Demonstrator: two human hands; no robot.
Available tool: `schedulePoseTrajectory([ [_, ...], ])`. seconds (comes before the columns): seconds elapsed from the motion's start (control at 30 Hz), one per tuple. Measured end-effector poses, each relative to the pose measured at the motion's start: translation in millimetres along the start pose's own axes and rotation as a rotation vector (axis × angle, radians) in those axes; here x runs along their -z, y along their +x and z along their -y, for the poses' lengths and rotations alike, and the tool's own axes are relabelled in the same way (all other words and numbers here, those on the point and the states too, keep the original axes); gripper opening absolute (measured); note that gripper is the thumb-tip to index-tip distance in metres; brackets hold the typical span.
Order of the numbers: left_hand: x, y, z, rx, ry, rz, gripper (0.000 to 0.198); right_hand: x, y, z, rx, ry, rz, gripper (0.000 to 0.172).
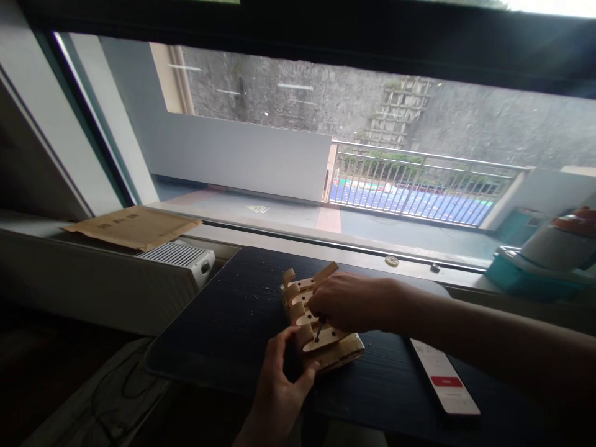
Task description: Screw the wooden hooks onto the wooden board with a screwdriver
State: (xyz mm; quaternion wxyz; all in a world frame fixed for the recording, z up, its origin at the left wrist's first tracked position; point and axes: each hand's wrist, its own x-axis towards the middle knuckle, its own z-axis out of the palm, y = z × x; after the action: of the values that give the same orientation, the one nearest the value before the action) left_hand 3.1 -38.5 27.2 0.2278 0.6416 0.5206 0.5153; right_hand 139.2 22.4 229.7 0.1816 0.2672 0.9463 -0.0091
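Note:
On a dark table lies a light wooden hook rack (338, 357), a board with several curved wooden hooks in a row, each with dark screw holes. My left hand (282, 379) grips the rack's near left end, thumb on the near edge and fingers by the nearest hook (326, 338). My right hand (342, 301) is closed above the rack around a thin dark tool, seemingly a screwdriver (319, 329). Its shaft points down to a hole in the nearest hook. The handle is hidden inside my fist, and my right hand covers part of the farther hooks.
A phone (444, 379) lies on the table (223, 329) under my right forearm. A roll of tape (392, 261) and a small dark object (434, 268) sit on the windowsill. At left, a brown envelope (135, 226) rests over a vented unit (179, 253). Teal containers (526, 273) stand at right.

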Motion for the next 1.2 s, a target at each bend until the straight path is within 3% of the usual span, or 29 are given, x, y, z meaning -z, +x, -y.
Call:
schedulePoseTrajectory([
  [0.1,-9.4,-7.7,3.7,-0.031,0.001,-0.058,0.053,1.2,2.0,1.4,0.033,0.031,-0.015,0.011],
  [0.43,-16.8,-4.1,5.0,-0.12,0.051,-0.109,0.034,4.3,-0.8,-2.2,-0.02,0.026,0.07,0.012],
  [0.77,-18.3,0.5,-1.3,-0.07,0.056,-0.069,0.029,-3.9,-7.5,1.1,0.014,0.046,-0.069,0.016],
  [1.03,-17.3,2.7,-1.2,-0.032,0.021,-0.057,0.027,-6.5,-8.4,-0.3,-0.006,-0.009,-0.016,0.009],
  [1.2,-20.9,3.8,-3.7,-0.003,-0.048,-0.077,0.03,-9.5,-7.6,-1.0,-0.006,0.065,-0.05,0.009],
])
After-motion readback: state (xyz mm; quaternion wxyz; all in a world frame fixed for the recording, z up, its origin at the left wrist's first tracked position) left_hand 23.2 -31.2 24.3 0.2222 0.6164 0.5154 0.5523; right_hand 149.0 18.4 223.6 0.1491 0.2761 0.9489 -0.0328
